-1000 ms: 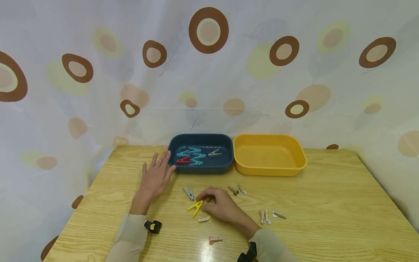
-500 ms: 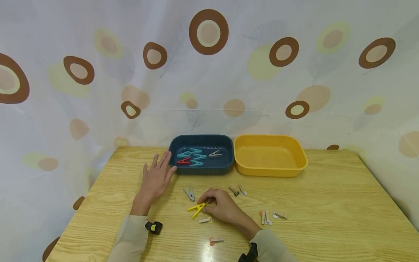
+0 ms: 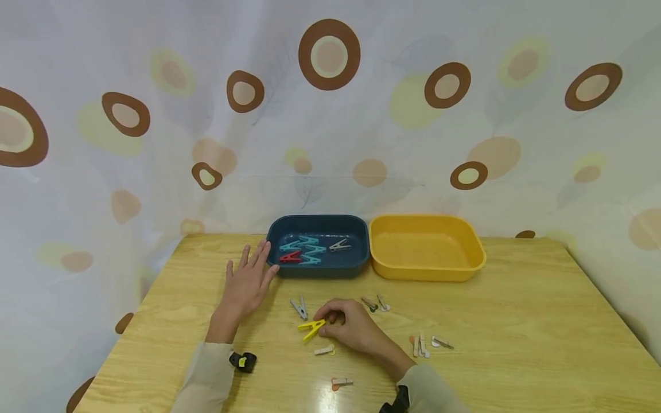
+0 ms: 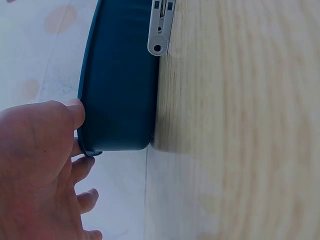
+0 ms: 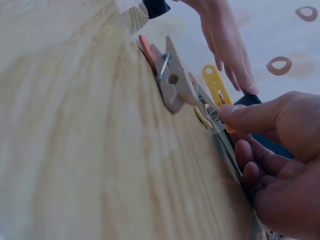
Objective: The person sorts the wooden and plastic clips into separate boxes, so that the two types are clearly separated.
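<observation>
Well, on my head view a wooden table [image 3: 516, 332] bears a yellow bin [image 3: 423, 249] and, just beside it, a dark blue bin [image 3: 320, 271]. I see the left hand [image 3: 245, 288] spread wide, touching the dark blue bin's left end. The right hand [image 3: 353, 325] pinches a yellow clothespin [image 3: 315, 326], held between a grey clothespin [image 3: 302, 313] and a small wooden peg [image 3: 323, 350].

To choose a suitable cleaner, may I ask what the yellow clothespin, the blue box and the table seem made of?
Yellow clothespin: likely plastic, smooth; its colour is even and no grain shows.
Blue box: probably plastic, with slight sheen; smooth walls, rounded corners.
Table: glossy wood or wood print, I cannot tell which; grain lines and a bright reflection show.
</observation>
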Tool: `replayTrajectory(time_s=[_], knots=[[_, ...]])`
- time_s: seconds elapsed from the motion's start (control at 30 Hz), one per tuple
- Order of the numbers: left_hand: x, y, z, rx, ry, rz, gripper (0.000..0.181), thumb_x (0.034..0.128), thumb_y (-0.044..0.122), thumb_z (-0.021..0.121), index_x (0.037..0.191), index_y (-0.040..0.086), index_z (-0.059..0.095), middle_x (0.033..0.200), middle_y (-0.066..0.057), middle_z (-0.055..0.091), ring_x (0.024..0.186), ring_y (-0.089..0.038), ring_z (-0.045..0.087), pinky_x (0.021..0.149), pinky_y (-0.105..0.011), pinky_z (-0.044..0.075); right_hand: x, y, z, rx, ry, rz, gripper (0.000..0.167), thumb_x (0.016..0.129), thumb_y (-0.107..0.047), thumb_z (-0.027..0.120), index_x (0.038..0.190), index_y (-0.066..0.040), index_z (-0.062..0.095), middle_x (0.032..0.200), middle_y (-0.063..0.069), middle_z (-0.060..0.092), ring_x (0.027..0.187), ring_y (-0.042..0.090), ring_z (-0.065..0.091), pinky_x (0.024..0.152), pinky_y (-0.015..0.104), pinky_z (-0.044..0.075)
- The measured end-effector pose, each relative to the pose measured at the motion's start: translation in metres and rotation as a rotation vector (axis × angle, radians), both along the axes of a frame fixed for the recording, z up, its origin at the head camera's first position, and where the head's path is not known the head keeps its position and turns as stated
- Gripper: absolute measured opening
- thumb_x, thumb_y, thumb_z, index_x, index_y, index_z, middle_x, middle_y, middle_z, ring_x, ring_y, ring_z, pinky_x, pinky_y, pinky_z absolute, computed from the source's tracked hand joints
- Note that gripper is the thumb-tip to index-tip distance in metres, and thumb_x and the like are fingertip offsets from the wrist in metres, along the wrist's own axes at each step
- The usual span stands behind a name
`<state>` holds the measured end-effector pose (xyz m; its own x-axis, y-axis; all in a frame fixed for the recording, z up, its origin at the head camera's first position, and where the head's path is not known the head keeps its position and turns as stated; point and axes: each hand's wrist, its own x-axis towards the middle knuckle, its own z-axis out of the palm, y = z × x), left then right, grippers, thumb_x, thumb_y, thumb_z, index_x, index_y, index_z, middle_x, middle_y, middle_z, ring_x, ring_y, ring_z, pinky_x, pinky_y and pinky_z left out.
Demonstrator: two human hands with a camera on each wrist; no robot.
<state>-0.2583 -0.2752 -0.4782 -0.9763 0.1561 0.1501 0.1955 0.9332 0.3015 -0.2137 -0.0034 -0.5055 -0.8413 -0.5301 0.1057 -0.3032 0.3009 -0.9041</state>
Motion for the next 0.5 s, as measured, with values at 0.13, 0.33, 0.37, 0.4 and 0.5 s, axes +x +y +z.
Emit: replayTrajectory(time_s=[0.13,0.33,0.37,0.4,0.5], knots=[[0.0003,-0.0007,-0.0013,-0.007,-0.001,0.003,0.066,0.1112,0.046,0.037,0.165,0.010,0.022,0.170,-0.007,0.019,0.155,-0.042,0.013,0.114,-0.076,0.010,-0.0007,0.0011,0.0012,-0.023,-0.011,-0.023,0.014,0.087,-0.005,0.080,0.100,-0.009,0.078,0.091,0.001,0.069,0.073,0.011,0.057,0.065,0.023,0.049],[-0.0002,-0.0003,-0.0010,-0.002,-0.011,0.001,0.066,0.1114,0.046,0.036,0.165,0.011,0.021,0.171,-0.006,0.017,0.156,-0.041,0.011,0.115,-0.076,0.009,-0.0037,0.0045,0.0034,-0.058,-0.040,-0.038,0.015,0.089,-0.005,0.079,0.103,-0.008,0.078,0.088,0.002,0.069,0.072,0.017,0.060,0.063,0.024,0.051],[0.0002,-0.0004,-0.0009,-0.002,-0.013,0.001,0.066,0.1114,0.046,0.035,0.165,0.011,0.020,0.171,-0.006,0.017,0.156,-0.041,0.011,0.115,-0.075,0.009,-0.0040,0.0046,0.0037,-0.060,-0.045,-0.042,0.016,0.088,-0.005,0.080,0.104,-0.008,0.078,0.088,0.002,0.069,0.072,0.018,0.061,0.064,0.025,0.051],[0.0005,-0.0005,-0.0008,-0.001,-0.012,-0.001,0.066,0.1115,0.046,0.035,0.165,0.011,0.020,0.171,-0.007,0.017,0.156,-0.041,0.011,0.115,-0.076,0.009,-0.0044,0.0048,0.0042,-0.062,-0.047,-0.049,0.016,0.088,-0.005,0.080,0.104,-0.008,0.078,0.088,0.003,0.069,0.073,0.018,0.061,0.064,0.025,0.051],[0.0011,-0.0005,-0.0011,0.002,-0.010,0.000,0.065,0.1116,0.046,0.035,0.165,0.012,0.020,0.171,-0.007,0.017,0.156,-0.040,0.011,0.115,-0.075,0.009,-0.0051,0.0051,0.0064,-0.063,-0.047,-0.072,0.016,0.088,-0.005,0.080,0.103,-0.009,0.078,0.090,0.004,0.070,0.076,0.019,0.062,0.066,0.025,0.052]])
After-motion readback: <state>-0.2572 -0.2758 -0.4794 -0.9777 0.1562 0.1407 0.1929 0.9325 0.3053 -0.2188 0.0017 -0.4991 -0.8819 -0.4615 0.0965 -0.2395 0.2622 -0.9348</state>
